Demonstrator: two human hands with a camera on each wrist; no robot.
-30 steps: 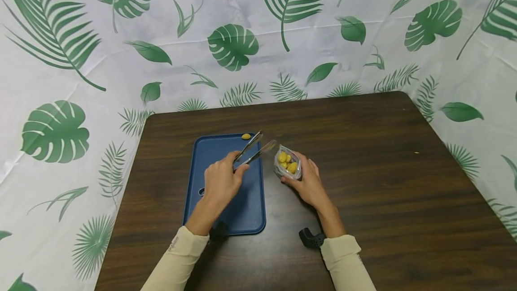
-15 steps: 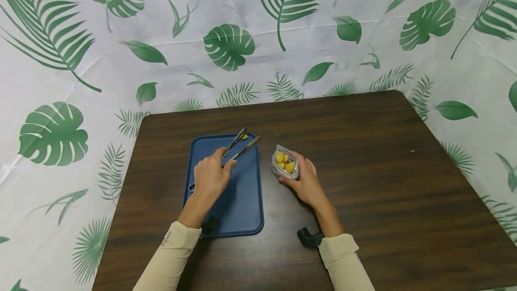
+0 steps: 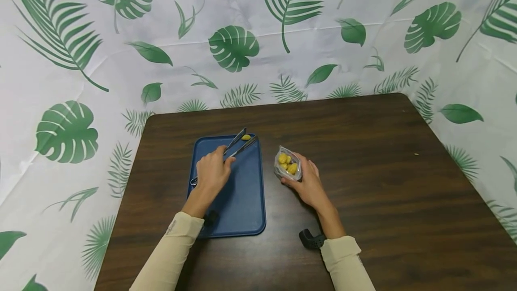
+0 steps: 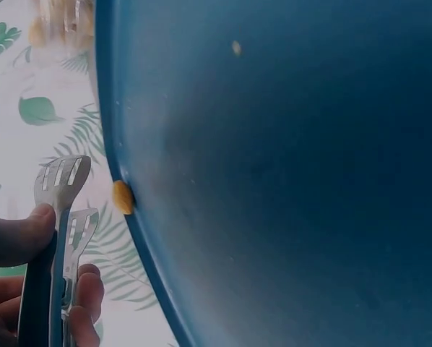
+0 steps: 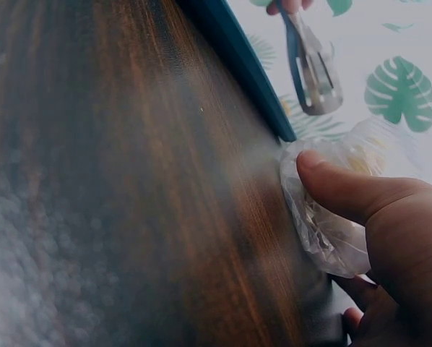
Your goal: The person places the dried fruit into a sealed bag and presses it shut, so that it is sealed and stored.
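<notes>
Above the blue tray point(image 3: 242, 210), my left hand point(image 3: 211, 170) grips a pair of metal tongs point(image 3: 245, 145) with slotted ends. The tongs' two arms stand apart, and nothing is between their tips. One small yellow piece point(image 3: 246, 137) lies at the tray's far edge, close to the tips; the left wrist view shows the yellow piece point(image 4: 122, 197) against the rim. To the tray's right, my right hand point(image 3: 308, 183) holds a clear plastic bag point(image 3: 278, 172), its mouth facing up. Several yellow pieces point(image 3: 291, 168) are inside the bag. In the right wrist view, my thumb presses the bag's side point(image 5: 324, 238).
Everything stands on a dark wood-grain table point(image 3: 375, 183). A white cloth with green leaves point(image 3: 258, 58) hangs behind and beside it. A tiny pale speck point(image 3: 416, 154) lies on the table at the right. A black wrist mount point(image 3: 312, 239) is on my right wrist.
My left hand has moved the tongs left from beside the bag to over the tray's far end, near the yellow piece. My right hand has stayed at the bag.
</notes>
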